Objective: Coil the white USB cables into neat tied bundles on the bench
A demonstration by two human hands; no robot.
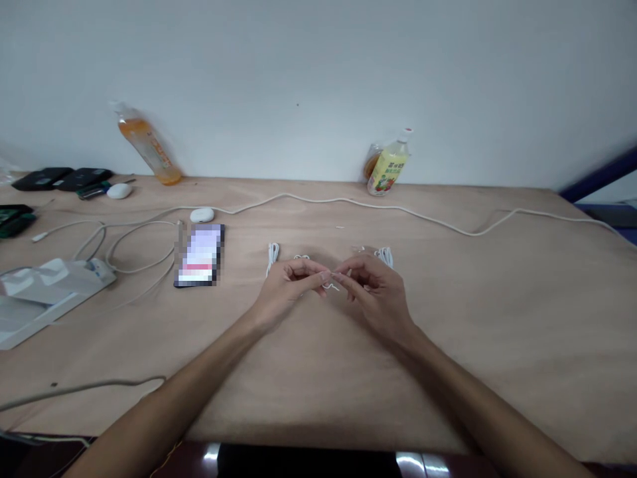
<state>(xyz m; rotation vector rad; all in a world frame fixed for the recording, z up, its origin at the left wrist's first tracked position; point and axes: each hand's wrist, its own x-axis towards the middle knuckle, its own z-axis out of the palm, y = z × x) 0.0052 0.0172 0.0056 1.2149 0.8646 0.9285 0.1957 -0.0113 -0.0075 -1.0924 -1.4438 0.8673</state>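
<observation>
Over the middle of the table, my left hand [291,289] and my right hand [378,292] meet fingertip to fingertip. Both are closed in a pinch on a thin white strand [331,287], whose loose curly end hangs just below the fingertips. Its exact kind is too small to make out. Beyond my left hand lies a coiled white cable [273,255], partly covered by the hand. Another coiled white cable [385,256] shows behind my right hand. Between them, a white loop [301,257] peeks out above my left fingers.
Left of my hands are a phone [200,255], a white earbud case [202,215] and a white power strip [54,302] with plugs. A long white cable [343,200] crosses the wooden table [497,299]. An orange drink bottle [149,151] and a yellow-labelled bottle [389,167] stand by the wall.
</observation>
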